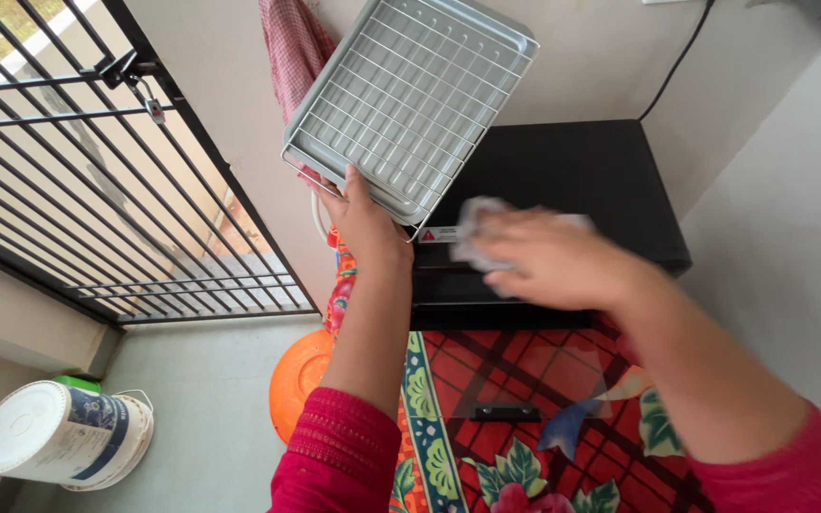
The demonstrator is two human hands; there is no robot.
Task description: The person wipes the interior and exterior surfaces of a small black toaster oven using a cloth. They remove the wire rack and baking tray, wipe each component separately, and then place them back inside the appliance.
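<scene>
Left hand (365, 223) closed on the corner of a rectangular metal tray (410, 100) with wire rack, held tilted above the matte black appliance (572, 180), while the blurred right hand (548, 256) pressed a crumpled pale cloth (475, 223) on its top.

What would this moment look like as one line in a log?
left hand: holds tray with rack up | right hand: presses cloth on black oven top | floor: white bucket
</scene>
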